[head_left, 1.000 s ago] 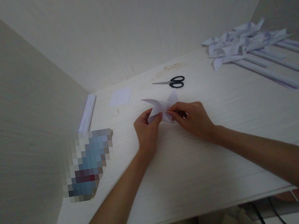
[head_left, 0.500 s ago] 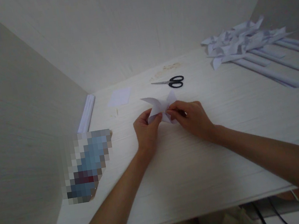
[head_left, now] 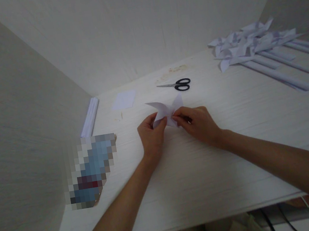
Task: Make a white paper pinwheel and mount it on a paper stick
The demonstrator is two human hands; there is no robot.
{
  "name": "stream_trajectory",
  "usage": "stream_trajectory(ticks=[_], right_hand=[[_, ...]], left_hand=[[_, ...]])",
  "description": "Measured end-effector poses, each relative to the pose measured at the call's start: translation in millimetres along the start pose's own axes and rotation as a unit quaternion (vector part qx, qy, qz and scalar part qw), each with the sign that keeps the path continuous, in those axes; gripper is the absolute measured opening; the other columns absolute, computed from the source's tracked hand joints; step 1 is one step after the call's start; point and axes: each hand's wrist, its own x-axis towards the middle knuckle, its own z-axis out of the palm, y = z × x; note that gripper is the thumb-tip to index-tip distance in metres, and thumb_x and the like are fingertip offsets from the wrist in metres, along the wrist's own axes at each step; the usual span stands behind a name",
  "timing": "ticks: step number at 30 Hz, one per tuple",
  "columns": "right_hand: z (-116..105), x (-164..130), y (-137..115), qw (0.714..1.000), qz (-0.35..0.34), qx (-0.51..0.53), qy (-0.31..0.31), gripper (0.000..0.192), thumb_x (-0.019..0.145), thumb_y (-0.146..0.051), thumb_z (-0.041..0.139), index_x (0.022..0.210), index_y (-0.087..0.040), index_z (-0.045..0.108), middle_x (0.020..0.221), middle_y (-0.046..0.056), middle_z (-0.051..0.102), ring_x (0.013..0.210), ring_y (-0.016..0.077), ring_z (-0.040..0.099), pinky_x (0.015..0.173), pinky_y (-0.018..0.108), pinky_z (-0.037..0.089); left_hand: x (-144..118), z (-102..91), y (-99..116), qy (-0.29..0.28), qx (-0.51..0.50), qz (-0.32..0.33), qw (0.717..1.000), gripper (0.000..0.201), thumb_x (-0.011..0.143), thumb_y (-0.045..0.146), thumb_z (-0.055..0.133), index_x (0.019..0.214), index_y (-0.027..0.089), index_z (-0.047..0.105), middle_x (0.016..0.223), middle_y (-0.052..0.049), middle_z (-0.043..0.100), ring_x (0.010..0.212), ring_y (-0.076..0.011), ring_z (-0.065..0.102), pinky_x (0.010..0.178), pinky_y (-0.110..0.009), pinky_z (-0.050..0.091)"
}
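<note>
White paper pinwheel [head_left: 167, 110], pointed blades [head_left: 177, 102] splayed

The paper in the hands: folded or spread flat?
Folded: the paper, held by the left hand and right hand, shows curved flaps and pointed tips.

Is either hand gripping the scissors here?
No, the scissors lie on the table beyond the folded paper that the left hand and right hand hold.

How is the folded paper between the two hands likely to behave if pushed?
The folded paper is probably very light and easily creased, since it looks like a thin sheet. Its upper points would likely flex under a push, as they flare out beyond the left hand and right hand.
</note>
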Motion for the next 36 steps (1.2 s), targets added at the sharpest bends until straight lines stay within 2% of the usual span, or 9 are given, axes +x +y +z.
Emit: stream_trajectory(ticks=[18,28,36], right_hand=[[-0.6,1.8,0.6,0.999,0.012,0.033,-0.035,0.017,0.081,-0.021,0.045,0.070,-0.015,0.057,0.058,-0.001,0.060,0.051,0.0089,0.053,0.053,0.019,0.034],[0.3,0.9,3.0,1.000,0.007,0.016,-0.009,0.012,0.078,-0.019,0.049,0.070,-0.015,0.057,0.058,-0.001,0.061,0.050,0.0089,0.052,0.052,0.020,0.034],[-0.5,2.5,1.2,0.999,0.024,0.020,-0.034,0.021,0.082,-0.022,0.044,0.066,-0.015,0.056,0.058,-0.001,0.060,0.052,0.0098,0.053,0.054,0.020,0.034]], left_hand=[[0.5,-1.3,-1.8,-0.010,0.002,0.019,1.000,0.019,0.059,0.019,0.062,0.076,0.013,0.067,0.068,-0.001,0.066,0.060,-0.0126,0.057,0.056,-0.023,0.044],[0.2,-1.1,-1.8,-0.015,-0.006,0.015,1.000,0.019,0.058,0.017,0.062,0.076,0.013,0.067,0.068,-0.001,0.066,0.060,-0.0121,0.058,0.056,-0.023,0.044],[-0.1,-0.8,-0.9,-0.016,-0.004,0.015,1.000,0.019,0.058,0.017,0.062,0.076,0.013,0.067,0.070,-0.002,0.067,0.061,-0.0129,0.059,0.057,-0.024,0.045]])
